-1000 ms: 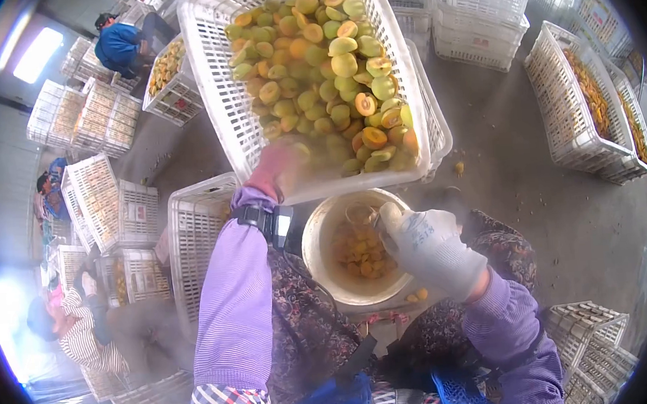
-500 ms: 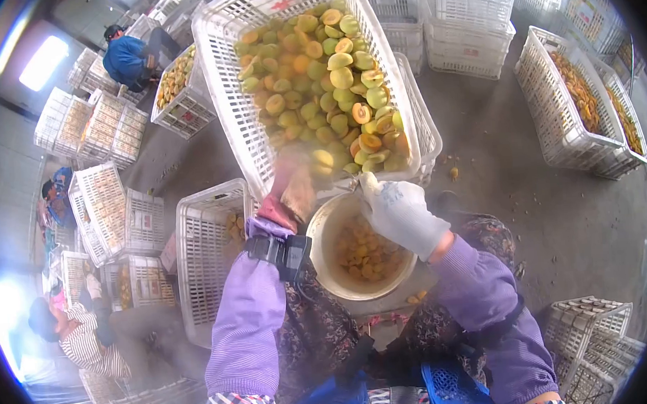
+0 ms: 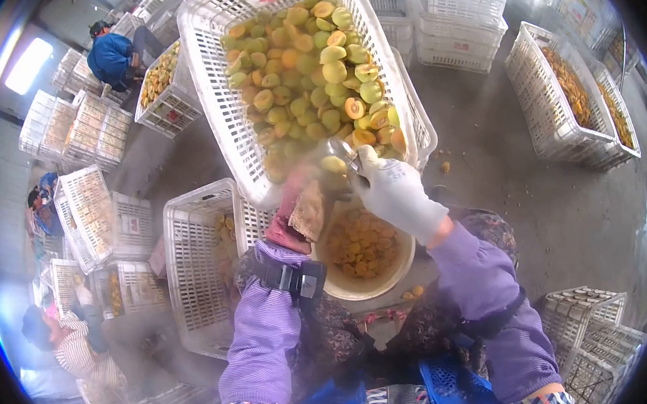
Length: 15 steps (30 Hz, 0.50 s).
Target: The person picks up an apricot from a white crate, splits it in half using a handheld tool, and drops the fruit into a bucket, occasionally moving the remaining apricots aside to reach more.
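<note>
A big white plastic crate [image 3: 211, 97] in front of me is heaped with green and orange apricot-like fruits [image 3: 307, 75], some cut in half. My left hand [image 3: 300, 204], in a reddish-brown glove, is at the crate's near edge with its fingers closed on one yellow-green fruit [image 3: 334, 165]. In its white glove, my right hand [image 3: 392, 193] grips a small metal tool [image 3: 342, 151] pressed against that fruit. Right below both hands, between my knees, stands a white bucket [image 3: 378, 282] holding orange pits and scraps.
A white crate [image 3: 193, 271] at my left holds a few fruit halves. Stacked and filled crates [image 3: 557, 110] stand all around on the concrete floor. A person in blue [image 3: 111, 55] sits far left. Another in stripes [image 3: 71, 347] is at lower left.
My right hand rose from the bucket rim to the crate's near edge. My left hand drew a fruit out of the crate toward it. The two hands now meet over the bucket.
</note>
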{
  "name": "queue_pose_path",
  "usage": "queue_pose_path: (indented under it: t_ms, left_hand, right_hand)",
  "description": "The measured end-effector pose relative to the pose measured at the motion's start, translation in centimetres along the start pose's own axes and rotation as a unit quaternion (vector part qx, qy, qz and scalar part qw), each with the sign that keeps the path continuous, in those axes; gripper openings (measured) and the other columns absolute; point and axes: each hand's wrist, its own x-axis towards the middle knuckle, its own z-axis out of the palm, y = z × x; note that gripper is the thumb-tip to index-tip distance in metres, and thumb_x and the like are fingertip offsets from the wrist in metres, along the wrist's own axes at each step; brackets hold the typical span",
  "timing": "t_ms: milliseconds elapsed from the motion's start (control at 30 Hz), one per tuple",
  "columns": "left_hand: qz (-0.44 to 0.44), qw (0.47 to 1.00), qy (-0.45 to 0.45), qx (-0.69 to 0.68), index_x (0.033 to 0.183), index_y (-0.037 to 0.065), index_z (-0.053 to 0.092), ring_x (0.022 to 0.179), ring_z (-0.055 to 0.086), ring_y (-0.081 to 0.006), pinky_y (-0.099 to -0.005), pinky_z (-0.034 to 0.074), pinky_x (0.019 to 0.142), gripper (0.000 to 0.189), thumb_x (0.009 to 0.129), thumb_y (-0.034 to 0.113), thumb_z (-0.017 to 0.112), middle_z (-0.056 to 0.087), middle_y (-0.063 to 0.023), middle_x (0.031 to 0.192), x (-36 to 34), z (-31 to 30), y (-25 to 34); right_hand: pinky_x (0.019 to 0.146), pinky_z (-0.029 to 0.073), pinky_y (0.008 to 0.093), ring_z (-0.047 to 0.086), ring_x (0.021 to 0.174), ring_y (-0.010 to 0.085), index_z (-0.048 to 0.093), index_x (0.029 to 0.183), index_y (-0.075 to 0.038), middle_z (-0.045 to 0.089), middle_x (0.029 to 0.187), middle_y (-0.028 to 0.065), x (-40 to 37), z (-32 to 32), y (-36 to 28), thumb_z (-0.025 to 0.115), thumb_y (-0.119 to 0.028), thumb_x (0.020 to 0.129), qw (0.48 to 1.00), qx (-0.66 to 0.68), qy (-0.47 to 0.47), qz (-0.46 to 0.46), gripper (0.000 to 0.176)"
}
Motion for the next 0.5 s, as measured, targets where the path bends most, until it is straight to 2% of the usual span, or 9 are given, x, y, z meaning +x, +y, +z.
queue_pose_path:
  t_ms: [67, 100, 133, 200, 267, 333, 367, 467, 500]
  left_hand:
    - [-0.019, 0.994, 0.011, -0.110, 0.123, 0.002, 0.051, 0.087, 0.062, -0.0166, -0.0263, 0.053, 0.074, 0.027, 0.097, 0.010, 0.048, 0.061, -0.0073, 0.103, -0.3, 0.2, 0.3]
    - [-0.036, 0.985, 0.017, -0.169, 0.122, 0.002, 0.051, 0.087, 0.062, -0.0168, -0.0266, 0.053, 0.075, 0.027, 0.097, 0.013, 0.048, 0.061, -0.0073, 0.103, -0.3, 0.5, 0.6]
    - [-0.054, 0.972, 0.020, -0.227, 0.121, 0.002, 0.052, 0.087, 0.062, -0.0170, -0.0268, 0.053, 0.075, 0.028, 0.097, 0.015, 0.048, 0.061, -0.0073, 0.102, -0.2, 0.9, 0.9]
    - [-0.001, 0.996, 0.009, 0.086, 0.122, 0.001, 0.053, 0.087, 0.061, -0.0173, -0.0285, 0.052, 0.076, 0.033, 0.096, 0.022, 0.050, 0.062, -0.0075, 0.103, -0.9, 2.2, 2.0]
    - [-0.037, 0.998, -0.022, -0.055, 0.123, 0.001, 0.052, 0.087, 0.061, -0.0180, -0.0302, 0.052, 0.077, 0.036, 0.094, 0.023, 0.054, 0.062, -0.0076, 0.104, -1.6, 2.2, 3.0]
    - [-0.041, 0.998, -0.043, 0.036, 0.126, 0.001, 0.051, 0.088, 0.062, -0.0216, -0.0338, 0.052, 0.077, 0.042, 0.090, 0.021, 0.057, 0.062, -0.0091, 0.105, -1.4, 1.3, 3.1]
    - [-0.058, 0.998, -0.032, 0.001, 0.127, 0.001, 0.051, 0.088, 0.062, -0.0226, -0.0348, 0.052, 0.077, 0.042, 0.089, 0.020, 0.057, 0.062, -0.0097, 0.105, -2.0, 1.4, 2.8]
    - [-0.079, 0.995, -0.021, -0.055, 0.127, 0.001, 0.051, 0.090, 0.062, -0.0251, -0.0373, 0.052, 0.079, 0.044, 0.086, 0.015, 0.058, 0.062, -0.0122, 0.108, -2.3, 2.4, 3.4]
    - [-0.079, 0.995, -0.019, -0.062, 0.127, 0.001, 0.051, 0.091, 0.061, -0.0258, -0.0380, 0.051, 0.079, 0.044, 0.085, 0.013, 0.058, 0.061, -0.0131, 0.109, -2.3, 2.3, 3.6]
  right_hand:
    - [0.062, 0.049, 0.0462, 0.065, 0.069, 0.0378, 0.053, 0.100, -0.002, 0.064, 0.071, 0.0191, -0.4, 0.0, 0.4, 0.062, -0.021, 0.085, 0.993, 0.113, 0.007, -0.039, 0.026]
    - [0.062, 0.051, 0.0440, 0.066, 0.071, 0.0366, 0.051, 0.102, 0.003, 0.065, 0.071, 0.0191, -0.2, 0.0, 0.2, 0.066, -0.035, 0.085, 0.995, 0.088, 0.024, -0.047, 0.044]
    - [0.063, 0.051, 0.0440, 0.066, 0.071, 0.0365, 0.051, 0.102, 0.002, 0.066, 0.072, 0.0189, -0.1, -0.2, 0.1, 0.066, -0.036, 0.085, 0.996, 0.082, 0.020, -0.040, 0.045]
    - [0.063, 0.051, 0.0439, 0.066, 0.071, 0.0364, 0.051, 0.101, 0.001, 0.066, 0.073, 0.0186, 0.2, -1.1, -0.2, 0.066, -0.038, 0.085, 0.997, 0.070, 0.010, -0.022, 0.045]
    - [0.062, 0.050, 0.0432, 0.066, 0.072, 0.0372, 0.053, 0.096, 0.001, 0.066, 0.075, 0.0186, 0.6, -1.1, 0.4, 0.067, -0.040, 0.085, 0.985, 0.173, 0.008, -0.026, 0.044]
    - [0.061, 0.049, 0.0430, 0.065, 0.072, 0.0382, 0.054, 0.092, 0.000, 0.066, 0.076, 0.0189, 1.0, -1.3, 0.3, 0.067, -0.038, 0.086, 0.973, 0.229, 0.031, -0.008, 0.041]
    - [0.058, 0.048, 0.0389, 0.066, 0.065, 0.0311, 0.055, 0.091, 0.002, 0.065, 0.071, 0.0154, 1.3, -1.0, 0.5, 0.065, -0.032, 0.088, 0.977, 0.195, 0.083, -0.035, 0.036]
    - [0.055, 0.047, 0.0315, 0.060, 0.057, 0.0172, 0.057, 0.095, 0.003, 0.062, 0.069, 0.0074, 2.1, -3.3, -0.7, 0.061, -0.025, 0.089, 0.922, 0.366, -0.053, 0.117, 0.029]
    - [0.053, 0.045, 0.0250, 0.052, 0.056, 0.0073, 0.059, 0.099, 0.004, 0.057, 0.071, 0.0013, 2.3, -4.7, -1.8, 0.058, -0.022, 0.089, 0.866, 0.455, -0.097, 0.185, 0.028]
